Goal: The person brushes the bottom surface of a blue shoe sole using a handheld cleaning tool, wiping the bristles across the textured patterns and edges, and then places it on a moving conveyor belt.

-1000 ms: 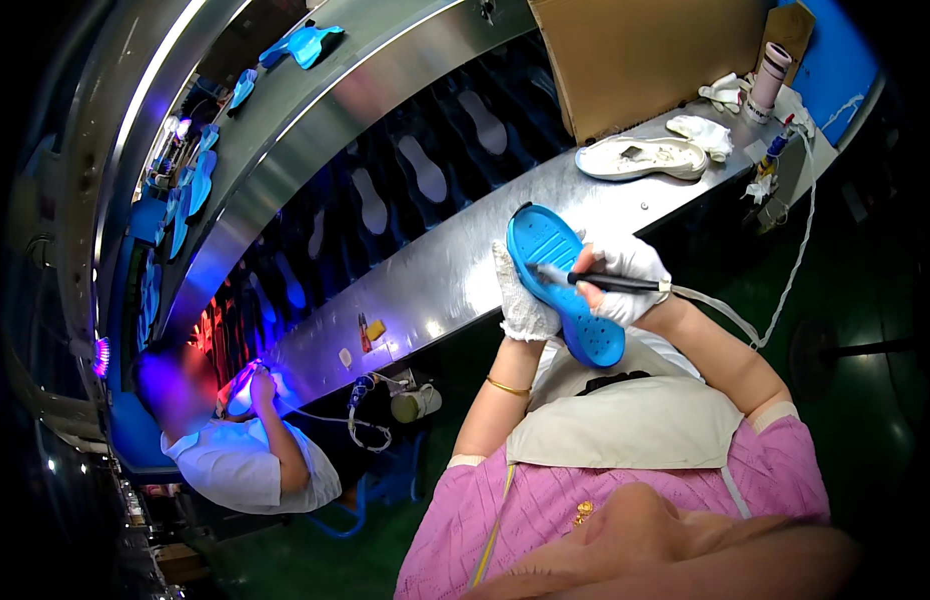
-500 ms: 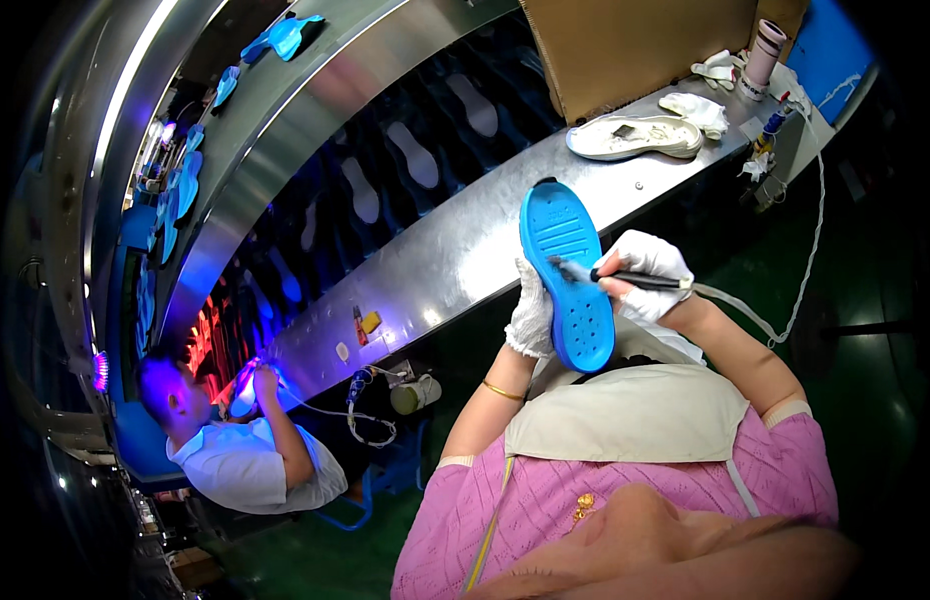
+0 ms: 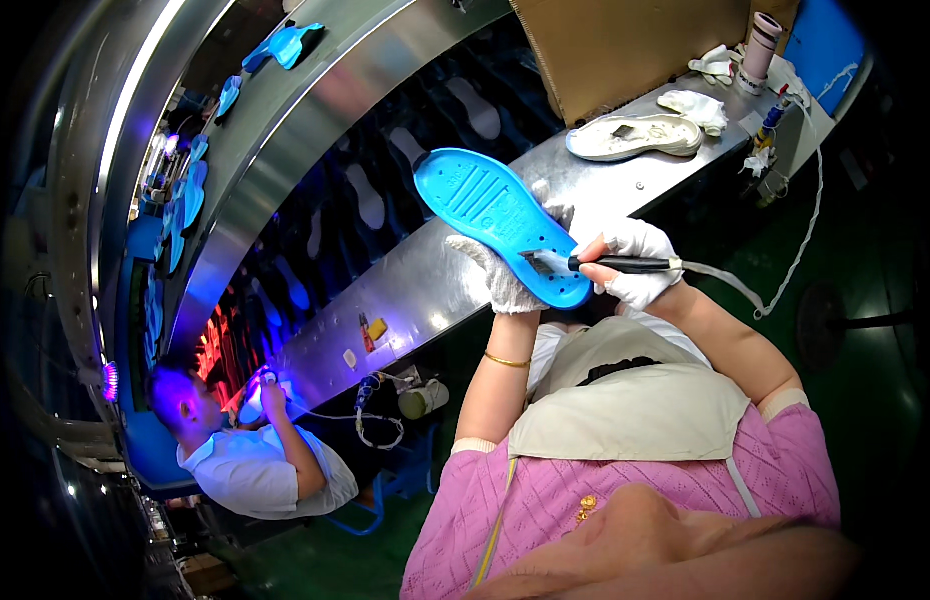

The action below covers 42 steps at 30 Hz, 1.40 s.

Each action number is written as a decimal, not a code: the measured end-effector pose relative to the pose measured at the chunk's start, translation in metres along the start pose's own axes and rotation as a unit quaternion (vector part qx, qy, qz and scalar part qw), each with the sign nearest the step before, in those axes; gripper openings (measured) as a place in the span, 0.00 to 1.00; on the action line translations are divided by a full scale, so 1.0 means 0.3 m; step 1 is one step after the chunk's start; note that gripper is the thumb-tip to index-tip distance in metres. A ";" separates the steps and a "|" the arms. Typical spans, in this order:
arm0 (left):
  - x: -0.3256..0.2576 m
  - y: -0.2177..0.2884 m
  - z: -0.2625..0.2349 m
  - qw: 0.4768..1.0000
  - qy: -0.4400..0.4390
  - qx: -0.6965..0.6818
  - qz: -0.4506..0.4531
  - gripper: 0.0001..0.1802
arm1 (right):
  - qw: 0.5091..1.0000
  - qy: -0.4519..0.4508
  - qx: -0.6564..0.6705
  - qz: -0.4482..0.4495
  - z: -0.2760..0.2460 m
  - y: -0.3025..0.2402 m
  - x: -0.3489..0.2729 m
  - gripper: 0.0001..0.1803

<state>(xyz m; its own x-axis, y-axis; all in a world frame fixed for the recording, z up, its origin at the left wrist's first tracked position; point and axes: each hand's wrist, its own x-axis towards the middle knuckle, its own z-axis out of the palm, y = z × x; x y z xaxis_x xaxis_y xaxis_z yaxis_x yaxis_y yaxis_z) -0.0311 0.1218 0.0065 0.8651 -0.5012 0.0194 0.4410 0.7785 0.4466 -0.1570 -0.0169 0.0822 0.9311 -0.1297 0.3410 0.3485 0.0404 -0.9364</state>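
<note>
My left hand point(image 3: 505, 282), in a white knit glove, grips a bright blue shoe sole point(image 3: 500, 212) from beneath, its fingers showing past both edges. Tilted over the metal bench, the sole shows its inner face, with ribs toward the far end and small holes toward the near end. In my right hand point(image 3: 637, 250), gloved but with bare fingertips, is a brush point(image 3: 625, 265) with a black handle, held like a pen. A pale hose runs from the handle's back end. The bristles touch the sole near its holed end.
On the metal bench point(image 3: 415, 275) lie a white shoe point(image 3: 635, 138) and a crumpled white glove point(image 3: 693, 110). A pink cup point(image 3: 761, 50) and a cardboard sheet point(image 3: 625, 50) stand beyond. Blue soles line an upper belt. At left, a co-worker point(image 3: 265, 470) handles a piece in purple light.
The sole has swung to the left, its far end tipping toward the dark rack. My left hand has turned under it, and the brush has shifted from the sole's middle to its holed end.
</note>
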 end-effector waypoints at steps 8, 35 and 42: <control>0.029 0.074 0.133 0.979 -0.164 -0.122 0.024 0.55 | 0.954 0.001 0.237 0.182 -0.011 -0.023 0.018 0.03; 0.139 0.162 0.243 0.910 -0.063 0.332 -0.240 0.45 | 0.973 -0.134 -0.114 0.149 -0.084 -0.013 0.102 0.06; 0.170 0.156 0.223 0.877 -0.005 0.398 -0.268 0.39 | 0.955 -0.198 -0.037 0.218 -0.116 -0.009 0.126 0.08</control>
<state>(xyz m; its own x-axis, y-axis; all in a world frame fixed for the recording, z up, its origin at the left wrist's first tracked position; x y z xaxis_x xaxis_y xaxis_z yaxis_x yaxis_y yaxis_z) 0.0176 0.1075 0.0882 0.5803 -0.7214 -0.3780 0.4732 -0.0791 0.8774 -0.1263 -0.0564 0.0947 0.9589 0.2689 -0.0908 -0.0756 -0.0661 -0.9949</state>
